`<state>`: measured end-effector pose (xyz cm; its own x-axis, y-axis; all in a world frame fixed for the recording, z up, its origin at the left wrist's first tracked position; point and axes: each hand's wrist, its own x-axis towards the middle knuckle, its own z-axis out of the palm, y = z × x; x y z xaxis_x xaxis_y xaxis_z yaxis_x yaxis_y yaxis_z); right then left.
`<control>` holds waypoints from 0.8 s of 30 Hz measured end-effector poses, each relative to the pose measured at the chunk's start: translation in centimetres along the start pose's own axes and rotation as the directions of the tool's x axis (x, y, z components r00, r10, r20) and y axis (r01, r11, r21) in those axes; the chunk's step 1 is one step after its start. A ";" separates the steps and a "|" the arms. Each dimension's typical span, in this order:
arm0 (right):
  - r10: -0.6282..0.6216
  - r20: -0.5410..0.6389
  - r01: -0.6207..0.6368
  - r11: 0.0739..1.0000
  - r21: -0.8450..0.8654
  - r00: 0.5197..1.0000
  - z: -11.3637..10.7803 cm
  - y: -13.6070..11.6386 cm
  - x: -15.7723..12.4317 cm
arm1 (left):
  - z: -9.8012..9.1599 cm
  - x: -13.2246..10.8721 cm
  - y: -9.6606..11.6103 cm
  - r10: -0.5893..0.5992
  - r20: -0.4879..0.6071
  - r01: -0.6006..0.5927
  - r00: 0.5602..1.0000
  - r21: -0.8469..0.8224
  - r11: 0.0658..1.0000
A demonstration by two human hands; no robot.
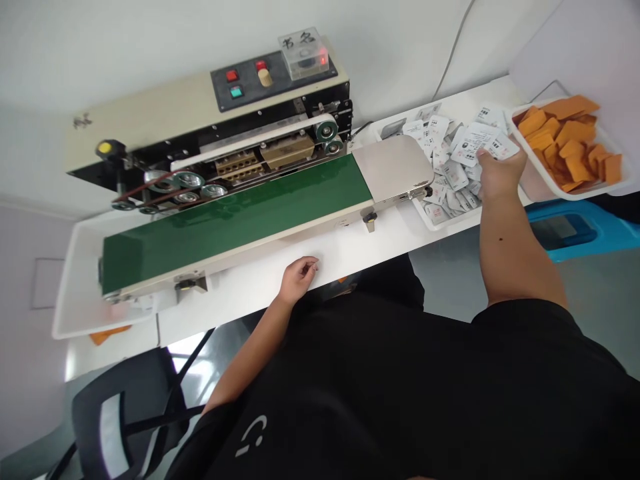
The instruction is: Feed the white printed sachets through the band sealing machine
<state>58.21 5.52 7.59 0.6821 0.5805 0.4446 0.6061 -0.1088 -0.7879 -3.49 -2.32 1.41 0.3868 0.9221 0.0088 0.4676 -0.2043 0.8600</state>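
My right hand (500, 175) is clamped on white packets (473, 143), thumb on top, other fingers hidden beneath. Packets: flat, squarish, matte white, black print blocks, small reddish marks on some. The held ones fan out, faces up, over the right side of a shallow white tray (453, 223). I make it at least two in the grip; they overlap the heap behind, so that count may be low. Tray holds dozens more, jumbled, too overlapped to count exactly.

My left hand (297, 277) rests at the worktop (250, 290) front edge, fingers curled in to the thumb, nothing visible in it.

Counts: one machine (165, 113), with one green belt (240, 220) and one metal plate (393, 167) at the belt's right end, jutting over the tray's left part. On its panel, two red buttons, one green button (236, 92), one beige knob (265, 77), one clear box (303, 53) with handwriting. One bin (543, 167) right of the tray, heaped with orange packets (575, 143), well over a dozen. One larger white tub (75, 287) under the belt's left end. One black chair (130, 393), lower left.
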 end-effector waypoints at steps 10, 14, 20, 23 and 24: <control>0.200 -0.042 -0.164 0.891 0.423 0.979 -0.9 -2.2 -0.2 | -0.1 0.0 0.2 0.008 0.004 -0.007 1.000 -0.018 1.000; 0.079 -0.111 0.005 0.794 0.608 0.991 -2.4 -5.5 -1.8 | 0.1 -0.1 0.2 -0.007 0.006 0.007 1.000 -0.022 1.000; -0.144 -0.038 0.125 0.663 0.738 0.989 -3.4 -15.8 -10.2 | 0.1 -0.5 0.6 0.028 0.004 -0.027 1.000 -0.091 0.996; -0.133 0.261 -0.131 0.603 0.787 0.956 -1.1 -19.0 -18.0 | 0.2 -0.8 0.9 0.077 0.023 -0.072 0.997 -0.175 0.982; -0.124 0.352 -0.211 0.606 0.767 0.928 0.1 -19.4 -20.9 | 0.4 -0.8 0.9 0.103 0.031 -0.094 0.994 -0.211 0.973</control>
<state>32.17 -4.41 13.61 0.4136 0.8363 0.3599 -0.0906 0.4311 -0.8977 -3.06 -3.37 1.97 0.4576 0.8854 0.0813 0.2508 -0.2163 0.9436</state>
